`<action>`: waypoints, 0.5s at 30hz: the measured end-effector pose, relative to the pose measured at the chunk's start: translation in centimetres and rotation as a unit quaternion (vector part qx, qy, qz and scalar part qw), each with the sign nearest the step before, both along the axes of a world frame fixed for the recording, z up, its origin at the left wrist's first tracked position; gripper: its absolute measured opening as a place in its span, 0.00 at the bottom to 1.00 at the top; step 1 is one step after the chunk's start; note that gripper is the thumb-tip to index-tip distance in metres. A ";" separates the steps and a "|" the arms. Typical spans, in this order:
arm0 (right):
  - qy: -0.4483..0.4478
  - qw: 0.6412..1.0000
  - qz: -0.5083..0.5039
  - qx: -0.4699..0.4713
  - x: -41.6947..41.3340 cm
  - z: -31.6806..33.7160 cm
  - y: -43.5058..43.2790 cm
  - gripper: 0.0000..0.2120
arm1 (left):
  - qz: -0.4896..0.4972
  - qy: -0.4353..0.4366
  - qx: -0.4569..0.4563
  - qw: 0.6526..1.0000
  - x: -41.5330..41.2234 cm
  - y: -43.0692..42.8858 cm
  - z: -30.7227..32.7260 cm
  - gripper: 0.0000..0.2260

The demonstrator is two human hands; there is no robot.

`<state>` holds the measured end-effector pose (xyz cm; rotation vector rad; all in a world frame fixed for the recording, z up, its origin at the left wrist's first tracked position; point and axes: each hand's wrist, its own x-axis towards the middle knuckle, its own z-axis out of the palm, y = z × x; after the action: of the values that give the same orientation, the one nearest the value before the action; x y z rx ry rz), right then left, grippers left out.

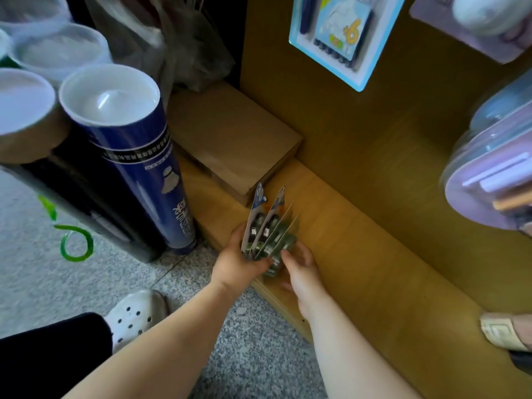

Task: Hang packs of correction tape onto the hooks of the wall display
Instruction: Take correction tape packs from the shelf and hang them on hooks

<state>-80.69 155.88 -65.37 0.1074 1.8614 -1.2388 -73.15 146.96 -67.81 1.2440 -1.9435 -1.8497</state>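
Both bare forearms reach forward and meet low in front. The left hand (237,262) grips a fan of packs (266,228) from below, thumb up its side. The right hand (302,269) seems to pinch the fan's right edge, fingers curled.

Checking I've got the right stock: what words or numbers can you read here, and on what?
"30": top of the front card among the correction tape packs, fanned in the left hand.
"6", yellow: blue-edged blister pack hanging on the display.
Blue tube: white characters and a printed band, too blurred to read.
Purple packs at right: nothing legible.
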 end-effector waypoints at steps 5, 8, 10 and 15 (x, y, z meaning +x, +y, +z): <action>0.016 1.000 0.021 0.013 0.4 0.6 0.9 0.22 | 0.031 0.037 0.057 0.997 1.1 2.2 -0.4 0.31; 0.038 0.999 0.032 0.017 0.6 0.3 1.1 0.21 | 0.073 0.029 0.107 0.991 2.0 3.2 -0.3 0.34; 0.052 0.998 0.038 0.024 0.7 -0.2 1.2 0.21 | 0.087 0.021 0.137 0.986 2.6 3.6 -0.3 0.38; 0.070 0.994 0.067 0.044 0.6 -0.6 1.5 0.22 | 0.056 -0.047 0.159 0.985 3.9 3.7 -1.2 0.26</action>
<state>-80.13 157.36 -66.01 -0.0567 2.0110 -1.0964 -69.30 150.64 -69.00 1.5216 -1.6243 -2.1365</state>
